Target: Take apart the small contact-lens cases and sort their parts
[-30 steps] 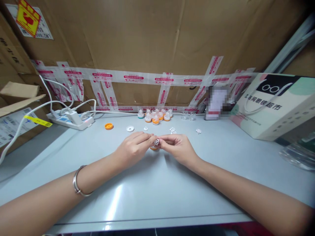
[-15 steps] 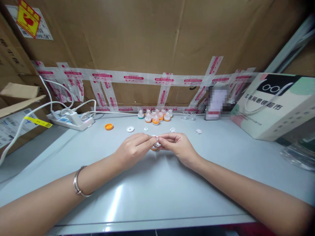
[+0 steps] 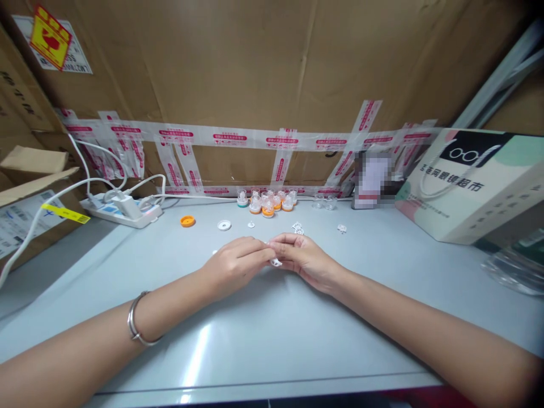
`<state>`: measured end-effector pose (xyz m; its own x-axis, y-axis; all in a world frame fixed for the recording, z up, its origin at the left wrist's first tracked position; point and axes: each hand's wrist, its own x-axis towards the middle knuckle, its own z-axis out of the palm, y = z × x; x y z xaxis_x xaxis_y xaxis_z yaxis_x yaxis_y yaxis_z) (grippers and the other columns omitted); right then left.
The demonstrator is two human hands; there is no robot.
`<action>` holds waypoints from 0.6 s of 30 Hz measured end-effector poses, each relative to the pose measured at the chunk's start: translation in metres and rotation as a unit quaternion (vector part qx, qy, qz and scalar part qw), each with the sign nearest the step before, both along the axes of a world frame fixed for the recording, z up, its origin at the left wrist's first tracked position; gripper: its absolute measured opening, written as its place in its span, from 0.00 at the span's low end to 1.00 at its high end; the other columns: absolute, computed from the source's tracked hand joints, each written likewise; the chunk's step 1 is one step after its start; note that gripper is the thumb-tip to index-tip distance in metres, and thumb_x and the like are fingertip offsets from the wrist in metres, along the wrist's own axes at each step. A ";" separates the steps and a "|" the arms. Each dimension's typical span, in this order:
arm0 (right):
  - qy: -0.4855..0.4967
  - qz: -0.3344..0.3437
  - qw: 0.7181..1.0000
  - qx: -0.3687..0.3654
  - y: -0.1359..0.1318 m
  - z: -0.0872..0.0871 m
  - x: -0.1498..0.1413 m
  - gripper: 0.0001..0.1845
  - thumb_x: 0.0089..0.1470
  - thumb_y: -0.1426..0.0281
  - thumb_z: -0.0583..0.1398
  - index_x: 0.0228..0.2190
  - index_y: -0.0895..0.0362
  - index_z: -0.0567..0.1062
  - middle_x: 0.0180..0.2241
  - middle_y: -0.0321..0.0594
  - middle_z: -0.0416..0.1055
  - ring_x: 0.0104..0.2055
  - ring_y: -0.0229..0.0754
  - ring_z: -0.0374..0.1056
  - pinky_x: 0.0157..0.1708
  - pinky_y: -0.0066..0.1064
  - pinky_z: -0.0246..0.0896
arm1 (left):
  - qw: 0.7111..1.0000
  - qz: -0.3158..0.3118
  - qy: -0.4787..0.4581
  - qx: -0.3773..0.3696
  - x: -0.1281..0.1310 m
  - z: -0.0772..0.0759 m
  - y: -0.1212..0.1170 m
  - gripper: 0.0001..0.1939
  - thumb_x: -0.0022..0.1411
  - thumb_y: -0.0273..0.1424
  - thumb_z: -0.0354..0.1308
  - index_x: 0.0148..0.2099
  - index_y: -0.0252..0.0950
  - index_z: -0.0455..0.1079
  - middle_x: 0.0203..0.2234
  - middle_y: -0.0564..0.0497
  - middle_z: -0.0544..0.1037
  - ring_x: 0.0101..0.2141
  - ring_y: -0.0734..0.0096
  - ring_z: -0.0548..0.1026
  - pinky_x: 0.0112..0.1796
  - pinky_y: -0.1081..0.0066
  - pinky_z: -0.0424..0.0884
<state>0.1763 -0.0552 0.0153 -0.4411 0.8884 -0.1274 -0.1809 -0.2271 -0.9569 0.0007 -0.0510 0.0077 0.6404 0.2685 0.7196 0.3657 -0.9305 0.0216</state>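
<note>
My left hand [image 3: 238,259] and my right hand [image 3: 306,256] meet fingertip to fingertip above the grey table. Both are closed in a pinch on a small white plastic piece [image 3: 276,262] with holes in it, mostly covered by the fingers. Beyond the hands lie a white ring-shaped cap [image 3: 224,225], a tiny white part [image 3: 251,225], some flat white cut-out parts [image 3: 298,228] and another small white part [image 3: 341,228]. Farther left is an orange ring-shaped cap [image 3: 187,221]. A bit of something white [image 3: 215,252] shows behind my left hand.
Several small clear-domed pieces with orange or teal bases [image 3: 267,204] cluster at the back, with clear domes [image 3: 325,202] beside them. A power strip [image 3: 136,215] with cables stands left. A phone [image 3: 372,178], a paper bag [image 3: 463,187] and a clear container [image 3: 514,269] stand right.
The white piece has turned and moved slightly down and toward me between my fingers. The orange rim that showed under my fingertips is out of sight. The view has shifted slightly.
</note>
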 end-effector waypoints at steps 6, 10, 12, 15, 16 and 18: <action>-0.087 -0.088 0.990 0.060 0.012 0.011 0.014 0.14 0.36 0.67 0.65 0.28 0.60 0.72 0.25 0.37 0.73 0.27 0.35 0.69 0.33 0.29 0.65 | 0.997 -0.019 -0.059 -0.034 0.001 0.002 -0.001 0.10 0.57 0.20 0.51 0.41 0.34 0.67 0.30 0.48 0.74 0.32 0.75 0.71 0.33 0.74 0.68; -0.197 -0.201 0.945 0.168 0.045 0.017 0.063 0.14 0.34 0.66 0.66 0.27 0.59 0.75 0.26 0.39 0.73 0.28 0.38 0.70 0.34 0.32 0.65 | 0.992 0.005 -0.102 -0.078 -0.003 0.001 0.003 0.10 0.58 0.21 0.50 0.41 0.35 0.67 0.31 0.48 0.74 0.33 0.75 0.70 0.36 0.73 0.68; -0.281 -0.211 0.919 0.180 0.061 0.014 0.086 0.13 0.34 0.67 0.66 0.25 0.60 0.76 0.23 0.41 0.73 0.26 0.39 0.70 0.32 0.32 0.65 | 0.986 0.024 -0.120 -0.110 -0.005 0.000 0.006 0.10 0.58 0.22 0.50 0.41 0.35 0.68 0.32 0.48 0.73 0.34 0.74 0.70 0.36 0.72 0.68; -0.362 -0.195 0.899 0.150 0.074 0.002 0.102 0.12 0.32 0.68 0.67 0.24 0.61 0.77 0.22 0.43 0.72 0.24 0.41 0.69 0.29 0.33 0.64 | 0.977 0.053 -0.137 -0.156 -0.006 -0.001 0.010 0.10 0.58 0.23 0.51 0.41 0.36 0.69 0.33 0.48 0.72 0.34 0.74 0.70 0.36 0.73 0.67; -0.373 -0.185 0.898 0.141 0.075 -0.001 0.103 0.12 0.32 0.68 0.67 0.24 0.61 0.77 0.23 0.43 0.73 0.25 0.41 0.69 0.28 0.32 0.63 | 0.974 0.060 -0.142 -0.166 -0.006 -0.001 0.011 0.09 0.58 0.24 0.52 0.41 0.36 0.69 0.33 0.49 0.72 0.34 0.74 0.70 0.35 0.73 0.67; -0.383 -0.169 0.898 0.137 0.076 -0.007 0.100 0.13 0.33 0.68 0.66 0.25 0.61 0.77 0.25 0.44 0.73 0.25 0.41 0.69 0.28 0.32 0.63 | 0.970 0.070 -0.149 -0.180 -0.006 -0.002 0.011 0.09 0.57 0.25 0.53 0.41 0.36 0.70 0.31 0.50 0.73 0.32 0.75 0.70 0.34 0.74 0.67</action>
<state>0.2762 0.0207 0.0084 -0.0173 0.9993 -0.0343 0.5399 -0.0196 -0.8415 -0.0051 -0.0395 0.0060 0.3580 0.6068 0.7097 0.4164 -0.7840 0.4604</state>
